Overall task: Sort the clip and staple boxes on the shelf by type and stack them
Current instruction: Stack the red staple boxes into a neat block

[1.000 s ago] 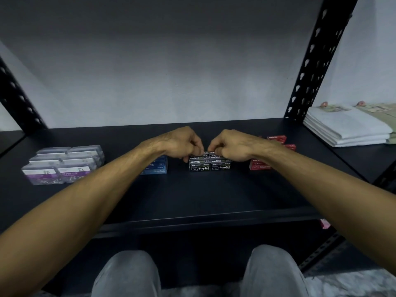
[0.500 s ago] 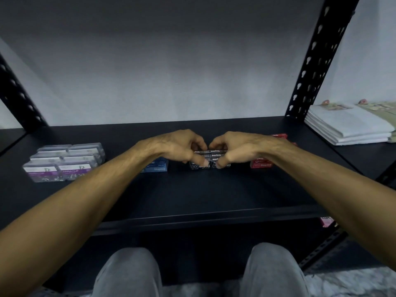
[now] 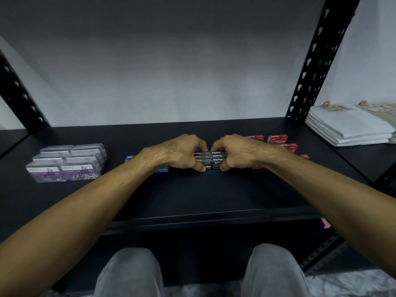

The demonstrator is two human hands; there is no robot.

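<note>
Both hands, left [image 3: 184,152] and right [image 3: 233,152], fingers curled, grip the black staple stack [image 3: 211,159] mid-shelf [image 3: 192,194], long axis left-right, labels facing the camera; thumbs now low on its front, versus on top earlier.

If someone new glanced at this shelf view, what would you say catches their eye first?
Both hands meet at mid-shelf: the left hand and right hand each grip an end of the black staple boxes, stacked in layers. On the left sits a neat block of clear clip boxes with purple labels. Red staple boxes lie loose behind the right wrist, and blue boxes peek out behind the left forearm.
</note>
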